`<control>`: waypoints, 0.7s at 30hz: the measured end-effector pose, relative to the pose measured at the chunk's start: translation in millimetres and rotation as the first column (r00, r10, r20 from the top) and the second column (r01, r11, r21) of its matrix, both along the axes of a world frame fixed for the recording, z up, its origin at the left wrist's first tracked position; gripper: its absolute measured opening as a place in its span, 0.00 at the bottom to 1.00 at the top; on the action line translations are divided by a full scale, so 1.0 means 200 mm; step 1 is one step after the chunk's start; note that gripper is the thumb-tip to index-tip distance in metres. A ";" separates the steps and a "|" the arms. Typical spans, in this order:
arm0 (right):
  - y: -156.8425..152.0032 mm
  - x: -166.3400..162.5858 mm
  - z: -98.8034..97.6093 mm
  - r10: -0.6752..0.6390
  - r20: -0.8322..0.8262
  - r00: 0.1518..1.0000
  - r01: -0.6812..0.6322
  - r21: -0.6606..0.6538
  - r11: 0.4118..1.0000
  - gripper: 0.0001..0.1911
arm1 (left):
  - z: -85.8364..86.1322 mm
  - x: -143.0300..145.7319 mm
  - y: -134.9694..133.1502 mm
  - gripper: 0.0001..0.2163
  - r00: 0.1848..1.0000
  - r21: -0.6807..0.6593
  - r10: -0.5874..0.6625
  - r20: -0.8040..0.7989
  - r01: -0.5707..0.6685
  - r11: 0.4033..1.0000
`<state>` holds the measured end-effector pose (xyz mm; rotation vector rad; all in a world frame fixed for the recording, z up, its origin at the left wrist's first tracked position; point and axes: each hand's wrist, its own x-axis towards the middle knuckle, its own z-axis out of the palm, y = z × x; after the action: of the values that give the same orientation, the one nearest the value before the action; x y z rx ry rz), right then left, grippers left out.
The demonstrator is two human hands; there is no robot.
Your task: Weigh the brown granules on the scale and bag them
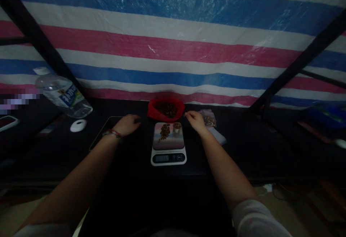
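A white kitchen scale with a lit display stands in front of me. On its plate lie a small pile of brown pieces, like nuts or beans, and a small metal cup with brown contents. Behind the scale sits a red plastic bag, its mouth spread, holding dark brown pieces. My left hand rests on the table left of the scale, fingers loosely bent and slightly apart. Beside the bag's right edge, my right hand has thumb and fingertips together; anything between them is too small to see.
Right of my right hand lie a clear small bag of pieces and white packets. A dark flat device is under my left wrist. Further left are a white oval object and a large bottle. Striped sheeting hangs behind.
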<state>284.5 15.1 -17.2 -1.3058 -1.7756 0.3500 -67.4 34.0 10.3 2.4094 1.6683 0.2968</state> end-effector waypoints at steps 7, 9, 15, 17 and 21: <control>0.00 0.00 0.01 -0.032 0.035 0.999 0.031 0.018 0.999 0.15 | 0.09 0.10 -0.01 0.08 0.998 -0.046 0.025 -0.063 -0.028 0.999; 0.00 0.00 0.01 -0.033 0.031 0.999 0.032 0.014 0.999 0.15 | 0.19 0.18 -0.03 0.09 0.997 0.042 -0.015 0.080 0.011 0.999; -0.01 0.00 0.01 -0.027 0.016 1.000 0.027 0.001 1.000 0.16 | 0.37 0.52 0.03 0.13 0.965 0.226 -0.223 0.139 0.189 0.956; -0.01 0.00 0.02 -0.028 -0.003 1.000 0.028 -0.004 1.000 0.15 | 0.38 0.56 0.05 0.15 0.941 0.216 -0.331 0.078 0.308 0.927; -0.01 0.00 0.03 -0.023 0.000 1.000 0.023 0.008 1.000 0.14 | 0.34 0.52 -0.01 0.16 0.824 -0.015 -0.565 0.046 0.566 0.824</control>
<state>284.7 12.9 -10.7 -1.3201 -1.7584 0.3299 35.6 32.3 78.4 2.7099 0.8537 0.2161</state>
